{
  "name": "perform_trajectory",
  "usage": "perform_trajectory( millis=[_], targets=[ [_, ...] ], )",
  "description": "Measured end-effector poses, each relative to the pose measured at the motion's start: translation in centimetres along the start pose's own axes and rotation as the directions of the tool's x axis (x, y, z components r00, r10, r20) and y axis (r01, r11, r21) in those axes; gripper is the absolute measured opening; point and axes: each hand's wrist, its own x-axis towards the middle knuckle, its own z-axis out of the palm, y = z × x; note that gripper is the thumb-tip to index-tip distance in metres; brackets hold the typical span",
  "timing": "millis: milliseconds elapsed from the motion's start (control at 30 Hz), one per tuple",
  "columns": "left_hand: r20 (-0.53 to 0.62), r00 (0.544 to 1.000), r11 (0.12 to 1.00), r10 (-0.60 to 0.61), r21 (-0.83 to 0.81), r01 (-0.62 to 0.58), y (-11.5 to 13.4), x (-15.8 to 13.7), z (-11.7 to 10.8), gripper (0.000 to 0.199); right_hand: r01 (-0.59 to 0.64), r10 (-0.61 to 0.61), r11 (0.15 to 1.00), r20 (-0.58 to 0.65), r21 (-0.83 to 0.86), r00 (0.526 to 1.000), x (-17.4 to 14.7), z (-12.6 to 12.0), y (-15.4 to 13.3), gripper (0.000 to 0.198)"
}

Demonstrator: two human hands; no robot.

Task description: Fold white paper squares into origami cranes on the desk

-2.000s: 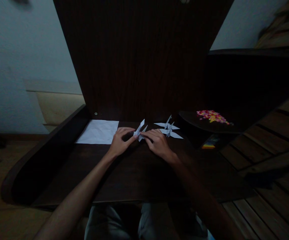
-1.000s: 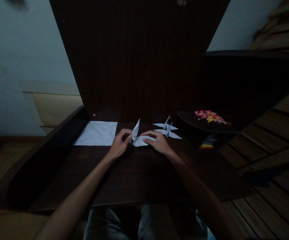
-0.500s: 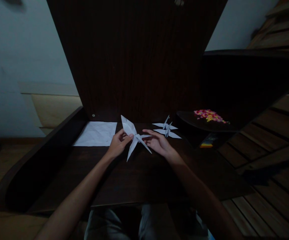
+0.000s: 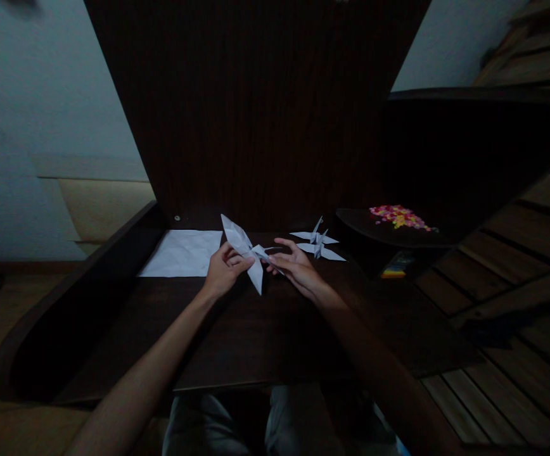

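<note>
A white folded paper crane [image 4: 256,276] is up off the dark desk, between both hands, with its wings spread. My left hand [image 4: 222,271] pinches it from the left near its middle, thumb on top. From the right, my right hand [image 4: 300,272] closes thumb and fingers on one of its narrow points, partly hiding that point. Two more white paper cranes [image 4: 328,253] rest close together on the desk, beyond my right hand. A white sheet of paper [image 4: 182,254] lies flat to the left of my left hand.
Pink, red and yellow small pieces [image 4: 403,217] are heaped on a rounded dark shelf [image 4: 360,227] at the right. Something with a yellow edge [image 4: 393,273] sits beneath it. The desk [image 4: 237,354] has a raised left side panel [image 4: 80,297] and a tall back panel.
My right thumb and fingers have closed on a narrow point of the paper crane. The crane has turned, its near wing swinging to the right. My left hand keeps its hold.
</note>
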Motion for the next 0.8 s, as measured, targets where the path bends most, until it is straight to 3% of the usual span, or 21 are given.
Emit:
perform_trajectory(
  millis=[167, 533, 700, 800],
  targets=[
    [-0.016, 0.998, 0.992, 0.068, 0.105, -0.066, -0.2, 0.1, -0.3, 0.035, -0.024, 0.022, 0.999, -0.041, -0.033, 0.999, 0.1, -0.3, -0.7, 0.056],
    [0.063, 0.979, 0.911, 0.191, 0.36, -0.201, -0.3, -0.4, -0.5, 0.028, -0.037, 0.026, 0.995, -0.125, -0.088, 0.992, 0.5, -1.0, -3.2, 0.044],
    [0.065, 0.969, 0.882, 0.24, 0.402, -0.246, -0.8, -0.5, -0.5, 0.038, 0.113, -0.111, 0.993, -0.091, 0.02, 0.99, 0.3, -0.2, -3.1, 0.029],
    [0.019, 0.967, 0.883, 0.255, 0.402, -0.241, -0.8, -0.6, -0.3, 0.036, 0.234, -0.248, 0.967, -0.178, -0.096, 0.952, 0.3, 0.5, -1.3, 0.031]
  ],
)
